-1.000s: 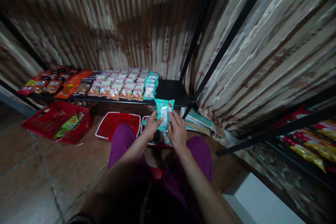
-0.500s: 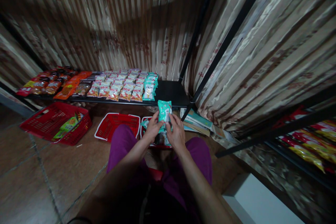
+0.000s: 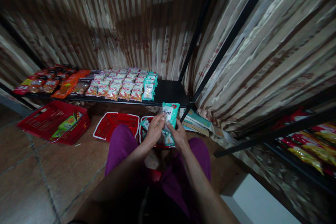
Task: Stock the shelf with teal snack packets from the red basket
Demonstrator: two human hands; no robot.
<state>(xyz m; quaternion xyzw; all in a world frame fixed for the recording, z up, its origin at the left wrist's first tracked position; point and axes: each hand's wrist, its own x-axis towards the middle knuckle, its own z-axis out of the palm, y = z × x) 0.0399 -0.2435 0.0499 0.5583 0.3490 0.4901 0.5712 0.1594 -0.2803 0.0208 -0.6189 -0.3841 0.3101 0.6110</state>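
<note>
Both hands hold a teal snack packet (image 3: 171, 112) upright above my knees. My left hand (image 3: 155, 130) grips its left edge with the fingers pinched, and my right hand (image 3: 179, 135) grips its lower right side. Under them a red basket (image 3: 143, 130) holds more teal packets (image 3: 168, 138). On the low black shelf (image 3: 170, 92) beyond lie rows of red-and-white packets (image 3: 123, 84), with a column of teal packets (image 3: 149, 87) at their right end.
An empty red basket (image 3: 115, 126) sits left of my knee, and a larger red basket (image 3: 52, 122) with a green packet stands further left. Orange packets (image 3: 49, 82) fill the shelf's left end. Flat boxes (image 3: 198, 120) lie by the black shelf post. Striped curtains hang behind.
The teal packet has been turned in my hands, from its back face through edge-on to its printed front, and has shifted slightly right. My right hand slid down to its lower edge.
</note>
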